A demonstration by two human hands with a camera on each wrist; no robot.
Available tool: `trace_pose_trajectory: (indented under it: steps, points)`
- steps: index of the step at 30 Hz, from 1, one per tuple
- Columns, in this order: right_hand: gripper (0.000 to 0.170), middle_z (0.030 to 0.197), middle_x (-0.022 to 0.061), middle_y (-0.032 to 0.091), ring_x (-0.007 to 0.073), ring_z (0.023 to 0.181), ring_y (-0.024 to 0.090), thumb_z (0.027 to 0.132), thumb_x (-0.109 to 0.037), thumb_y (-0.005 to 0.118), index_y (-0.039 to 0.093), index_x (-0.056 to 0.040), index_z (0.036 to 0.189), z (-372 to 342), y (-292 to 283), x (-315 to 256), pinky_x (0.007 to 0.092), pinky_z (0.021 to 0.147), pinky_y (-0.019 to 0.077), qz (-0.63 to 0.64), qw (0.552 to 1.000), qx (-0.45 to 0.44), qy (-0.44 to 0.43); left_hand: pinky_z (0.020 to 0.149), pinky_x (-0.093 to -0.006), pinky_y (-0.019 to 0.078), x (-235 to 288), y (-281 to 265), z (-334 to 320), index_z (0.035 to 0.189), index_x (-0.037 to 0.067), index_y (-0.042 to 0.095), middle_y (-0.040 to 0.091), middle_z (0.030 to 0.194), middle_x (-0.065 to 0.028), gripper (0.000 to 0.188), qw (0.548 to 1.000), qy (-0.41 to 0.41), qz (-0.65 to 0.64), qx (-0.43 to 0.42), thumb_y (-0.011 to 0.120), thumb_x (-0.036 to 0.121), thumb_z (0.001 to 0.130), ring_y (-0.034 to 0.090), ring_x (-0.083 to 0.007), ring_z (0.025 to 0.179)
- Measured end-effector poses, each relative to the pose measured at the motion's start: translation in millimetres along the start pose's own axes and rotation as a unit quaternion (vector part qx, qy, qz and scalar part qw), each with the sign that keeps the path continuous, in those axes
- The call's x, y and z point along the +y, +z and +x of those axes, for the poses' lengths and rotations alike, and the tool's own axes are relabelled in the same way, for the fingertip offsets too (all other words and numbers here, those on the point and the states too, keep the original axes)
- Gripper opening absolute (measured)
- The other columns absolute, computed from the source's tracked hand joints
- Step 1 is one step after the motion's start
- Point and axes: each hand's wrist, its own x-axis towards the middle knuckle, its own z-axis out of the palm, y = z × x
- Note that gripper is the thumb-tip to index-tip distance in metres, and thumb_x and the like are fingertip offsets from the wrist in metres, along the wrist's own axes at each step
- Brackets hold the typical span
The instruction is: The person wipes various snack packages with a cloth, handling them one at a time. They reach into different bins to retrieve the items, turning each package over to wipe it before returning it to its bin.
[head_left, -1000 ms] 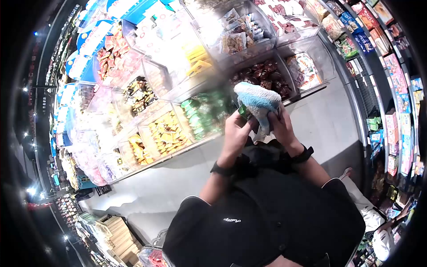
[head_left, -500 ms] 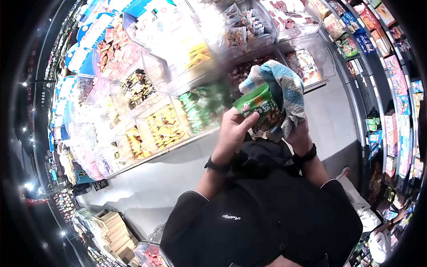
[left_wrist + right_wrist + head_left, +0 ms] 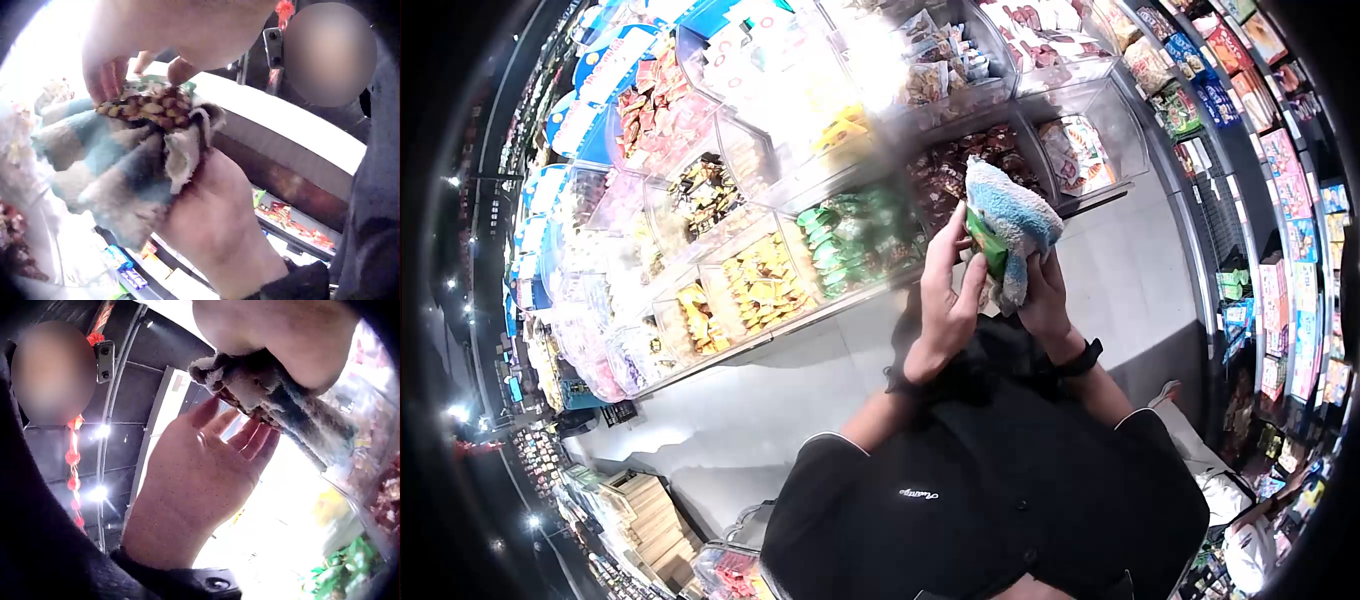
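Note:
In the head view my left hand (image 3: 945, 305) pinches a green snack packet (image 3: 988, 245) between thumb and fingers. The left wrist view shows the packet's face (image 3: 156, 107) printed with nuts. A fluffy towel (image 3: 1008, 205) with blue and whitish stripes lies against the packet's other side. My right hand (image 3: 1045, 300) grips this towel from below, much of its fingers hidden by the folds. Seen from the right wrist, the left hand (image 3: 203, 465) reaches up to the packet's edge, and the towel (image 3: 294, 403) drapes below the right hand (image 3: 275, 331).
Clear bins stand ahead, holding green packets (image 3: 840, 245), yellow packets (image 3: 770, 285) and dark red sweets (image 3: 975, 165). Shelves of boxed snacks (image 3: 1280, 180) curve along the right. A person's white clothing (image 3: 1250, 550) shows at lower right, a wooden crate (image 3: 655, 515) at lower left.
The packet came out from behind the towel with its front facing up, then turned nearly edge-on. The towel swung up around it and now lies against its right side, both hands still holding.

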Motion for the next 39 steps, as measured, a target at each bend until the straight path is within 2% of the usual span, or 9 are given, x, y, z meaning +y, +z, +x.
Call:
trace_pose_trajectory:
  steps: [4,12,15,19,26,33,34,36,39]
  points:
    - [0.042,0.127,0.0049,0.047,0.0118,0.109,0.05,0.1,-0.01,0.037,0.028,-0.0079,0.141,12,-7,2,0.0265,0.09,0.0443,-0.072,0.997,0.016,0.022,0.104,-0.0352,0.0318,-15,7,-6,0.14,-0.003,0.031,0.043,0.134,-0.0202,0.063,0.997,-0.042,-0.022,-0.058,0.06,0.02,0.088,0.042,-0.0271,0.124]
    - [0.036,0.122,0.0081,0.052,0.0152,0.103,0.056,0.101,-0.018,0.037,0.035,-0.0069,0.135,30,-41,18,0.0293,0.087,0.0493,0.037,0.99,0.113,0.073,0.095,-0.0317,0.0398,-20,-2,2,0.139,0.002,0.03,0.049,0.124,-0.0126,0.07,0.969,-0.152,-0.144,-0.13,0.064,0.002,0.079,0.048,-0.0179,0.113]
    - [0.04,0.126,0.0086,0.05,0.0187,0.111,0.053,0.101,-0.026,0.035,0.036,-0.0058,0.135,32,-54,1,0.0353,0.094,0.0457,0.021,0.999,0.032,0.013,0.084,-0.0295,0.0474,-24,-17,16,0.136,0.006,0.03,0.049,0.112,-0.0103,0.073,0.951,-0.19,-0.226,-0.092,0.066,-0.005,0.073,0.052,-0.0174,0.101]
    - [0.05,0.128,0.0089,0.048,0.0199,0.114,0.051,0.098,-0.029,0.044,0.033,-0.0014,0.138,17,-101,-13,0.0356,0.096,0.0438,-0.192,0.975,-0.056,-0.095,0.078,-0.0268,0.0476,-58,-61,35,0.13,0.007,0.037,0.05,0.109,-0.0085,0.066,0.978,-0.202,-0.044,0.042,0.071,0.007,0.072,0.051,-0.0152,0.097]
    - [0.031,0.105,0.0051,0.057,0.0174,0.093,0.058,0.096,-0.027,0.046,0.051,-0.0036,0.117,3,-160,-11,0.033,0.081,0.0505,0.062,0.992,0.107,0.013,0.096,-0.0436,0.0368,-181,-138,39,0.121,0.002,0.044,0.048,0.117,-0.0214,0.062,0.898,-0.203,0.345,0.184,0.071,0.014,0.066,0.044,-0.0356,0.112]
    - [0.031,0.107,0.0076,0.059,0.0194,0.094,0.059,0.097,-0.029,0.041,0.051,-0.0042,0.111,10,-144,-24,0.0354,0.079,0.0522,0.145,0.973,0.172,0.052,0.093,-0.0478,0.0368,-209,-171,50,0.126,0.012,0.042,0.05,0.113,-0.0196,0.069,0.851,-0.244,0.459,0.071,0.072,0.014,0.064,0.045,-0.0384,0.109]
    - [0.031,0.108,0.0081,0.058,0.0196,0.094,0.059,0.097,-0.029,0.041,0.051,-0.0037,0.113,13,-121,-31,0.0354,0.079,0.0522,0.114,0.962,0.245,0.045,0.075,-0.0466,0.0449,-210,-169,49,0.107,0.01,0.057,0.06,0.093,-0.0133,0.04,0.825,-0.163,0.527,0.125,0.059,0.005,0.068,0.055,-0.0353,0.091]
    - [0.038,0.117,0.0113,0.055,0.0223,0.098,0.058,0.096,-0.029,0.044,0.047,-0.0013,0.122,12,-163,-23,0.0354,0.079,0.0514,0.174,0.978,0.095,0.061,0.077,-0.0456,0.0453,-220,-180,51,0.107,0.01,0.057,0.059,0.091,-0.0134,0.04,0.842,-0.092,0.519,0.112,0.064,0.011,0.068,0.055,-0.0352,0.091]
    - [0.038,0.114,0.0109,0.055,0.0225,0.094,0.058,0.096,-0.029,0.043,0.047,-0.0013,0.122,24,-130,-33,0.0354,0.074,0.0518,0.118,0.976,0.171,0.063,0.088,-0.0432,0.043,-180,-190,73,0.116,0.01,0.054,0.056,0.106,-0.0169,0.055,0.87,-0.181,0.457,-0.04,0.073,0.022,0.067,0.053,-0.0331,0.104]
